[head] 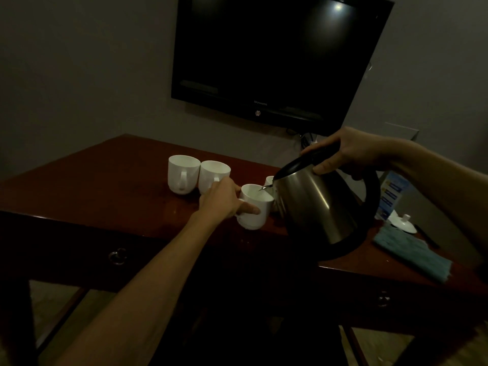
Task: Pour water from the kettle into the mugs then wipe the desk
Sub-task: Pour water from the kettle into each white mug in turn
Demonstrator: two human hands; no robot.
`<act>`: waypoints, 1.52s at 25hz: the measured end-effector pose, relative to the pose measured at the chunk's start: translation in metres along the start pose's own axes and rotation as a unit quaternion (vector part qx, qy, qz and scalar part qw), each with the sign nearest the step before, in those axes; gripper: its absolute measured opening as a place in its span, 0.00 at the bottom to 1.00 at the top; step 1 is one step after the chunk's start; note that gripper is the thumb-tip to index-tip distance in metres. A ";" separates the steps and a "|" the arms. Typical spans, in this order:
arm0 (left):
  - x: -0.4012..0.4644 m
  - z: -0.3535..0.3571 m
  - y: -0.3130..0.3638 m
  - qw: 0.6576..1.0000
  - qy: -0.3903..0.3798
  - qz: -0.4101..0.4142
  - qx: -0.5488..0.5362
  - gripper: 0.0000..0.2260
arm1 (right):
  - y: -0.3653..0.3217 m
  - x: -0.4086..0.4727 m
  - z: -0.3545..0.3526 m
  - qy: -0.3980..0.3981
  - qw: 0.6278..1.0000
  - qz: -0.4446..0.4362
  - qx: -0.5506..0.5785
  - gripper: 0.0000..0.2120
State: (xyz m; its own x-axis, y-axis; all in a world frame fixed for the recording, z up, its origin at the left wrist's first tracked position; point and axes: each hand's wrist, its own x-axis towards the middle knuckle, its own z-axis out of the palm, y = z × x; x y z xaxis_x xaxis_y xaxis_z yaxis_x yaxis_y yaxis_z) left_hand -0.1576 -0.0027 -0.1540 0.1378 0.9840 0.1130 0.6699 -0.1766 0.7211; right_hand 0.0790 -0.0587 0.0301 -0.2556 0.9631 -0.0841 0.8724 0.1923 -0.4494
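Note:
My right hand (351, 153) grips the black handle of a steel kettle (314, 204), tilted to the left with its spout over a white mug (254, 211). A thin stream of water runs from the spout into that mug. My left hand (224, 200) holds this mug by its left side, thumb along the front. Two more white mugs (184, 173) (213, 175) stand side by side behind my left hand. A further mug (269, 180) peeks out behind the spout, mostly hidden. All stand on the dark red wooden desk (118, 178).
A teal cloth (414, 250) lies at the desk's right front. Behind it are a white lid (404, 223) and a blue leaflet (390, 199). A black television (277, 56) hangs on the wall above. Drawer pulls (118, 256) sit on the desk front.

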 end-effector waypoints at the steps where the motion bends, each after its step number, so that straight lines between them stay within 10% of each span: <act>1: 0.000 0.000 0.000 1.000 -0.001 0.001 -0.002 0.27 | 0.000 0.000 0.000 0.000 1.000 0.001 0.000 0.30; 38: -0.004 0.000 0.003 1.000 -0.001 -0.003 0.003 0.29 | -0.001 0.004 -0.004 -0.015 1.000 0.005 -0.007 0.29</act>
State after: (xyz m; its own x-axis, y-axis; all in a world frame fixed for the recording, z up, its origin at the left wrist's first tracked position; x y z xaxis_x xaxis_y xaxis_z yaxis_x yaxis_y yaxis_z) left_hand -0.1563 -0.0069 -0.1518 0.1349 0.9849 0.1083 0.6746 -0.1713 0.7180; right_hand 0.0781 -0.0541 0.0336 -0.2587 0.9589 -0.1164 0.8812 0.1850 -0.4350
